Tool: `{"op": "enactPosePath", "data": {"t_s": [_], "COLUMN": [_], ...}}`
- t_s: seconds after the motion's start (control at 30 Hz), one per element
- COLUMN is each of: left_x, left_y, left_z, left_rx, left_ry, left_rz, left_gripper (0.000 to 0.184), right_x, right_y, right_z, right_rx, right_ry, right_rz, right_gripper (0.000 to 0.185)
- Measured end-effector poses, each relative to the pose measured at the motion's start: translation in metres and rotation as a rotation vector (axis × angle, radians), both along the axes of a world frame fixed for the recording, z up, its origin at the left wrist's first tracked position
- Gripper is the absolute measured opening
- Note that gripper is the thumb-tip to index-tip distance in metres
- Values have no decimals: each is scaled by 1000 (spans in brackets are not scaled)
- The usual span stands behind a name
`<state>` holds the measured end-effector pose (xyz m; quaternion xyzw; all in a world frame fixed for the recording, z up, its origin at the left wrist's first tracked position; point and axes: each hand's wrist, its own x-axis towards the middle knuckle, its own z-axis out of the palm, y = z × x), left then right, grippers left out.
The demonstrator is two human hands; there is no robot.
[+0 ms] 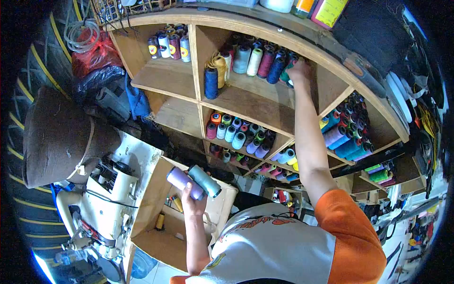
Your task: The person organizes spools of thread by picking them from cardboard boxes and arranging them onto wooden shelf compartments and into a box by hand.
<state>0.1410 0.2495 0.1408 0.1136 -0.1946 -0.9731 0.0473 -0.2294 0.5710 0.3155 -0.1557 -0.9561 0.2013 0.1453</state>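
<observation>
- The wooden shelf (246, 105) spans the upper view; thread spools stand on end in its upper middle compartment, and the right arm reaches into that compartment.
- The open box (158, 246) sits lower down, beside the sewing machine (104, 203), with the left hand raised over it.
- The right hand (299, 71) is at the right end of the spool row, well apart from the left hand and by far the nearer of the 2 to that row. Its fingers are partly hidden among the spools, so I cannot tell whether they are closed on anything.
- The left hand (193, 203) is wrapped around 2 spools, held side by side.
- The purple spool (183, 181) and the grey-teal spool (205, 181) lie nearly parallel in that grip, their long axes slanting from upper left to lower right in the view.
- The dark green spool (285, 75) lies directly at the right fingertips, on their left side in the view; it is partly covered, but its long axis looks close to upright, like its neighbours'.
</observation>
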Motion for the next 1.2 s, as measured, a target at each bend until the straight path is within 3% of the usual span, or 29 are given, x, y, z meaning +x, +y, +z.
{"op": "enactPosePath", "data": {"t_s": [0.1, 0.2, 0.3, 0.4, 0.47, 0.5, 0.57, 0.63, 0.7, 0.83, 0.97, 1.03, 1.07, 1.1, 1.13, 1.2], "left_x": [3, 5, 5, 1, -8, -14, -27, -45, -57, -68, -69, -70, -73, -74, -75, -74], "left_y": [-7, -11, -13, -10, -3, 4, 18, 19, 36, 49, 55, 57, 58, 59, 57, 57], "left_z": [-1, -8, -11, -1, 3, 11, 32, -10, 29, 52, 55, 59, 61, 61, 57, 54], "left_rx": [-15, -26, -54, -113, -52, -11, -12, 93, -5, -115, -286, -269, -280, -290, -290, -284], "left_ry": [-19, -46, -39, -41, -16, -11, -18, -28, 0, 129, 213, 185, 190, 194, 207, 201], "left_rz": [20, 69, 62, 0, -20, -24, -24, -63, -58, -151, -258, -227, -202, -177, -189, -202], "left_gripper": [56, 56, 54, 56, 55, 55, 53, 57, 58, 67, 73, 79, 81, 82, 83, 83], "right_x": [-25, 36, 30, 52, 100, 121, 173, 225, 252, 262, 259, 250, 243, 227, 213, 174], "right_y": [18, -22, -16, -18, -40, -46, -71, -96, -107, -110, -91, -81, -74, -65, -64, -60], "right_z": [-45, -20, -29, -26, -15, -22, -32, -30, -53, -61, -63, -59, -50, -66, -64, -66], "right_rx": [-145, -60, -67, -49, 20, -56, -650, -686, -604, -403, -427, -451, -336, -469, -579, -515], "right_ry": [233, 286, 273, 452, 425, 359, -212, -535, -510, -328, -328, -258, -197, -99, 169, 525], "right_rz": [75, -43, -116, -17, 138, 375, 701, 812, 954, 882, 893, 761, 662, 480, 425, 213], "right_gripper": [62, 36, 57, 48, 37, 33, 31, 43, 53, 57, 56, 53, 48, 51, 47, 39]}}
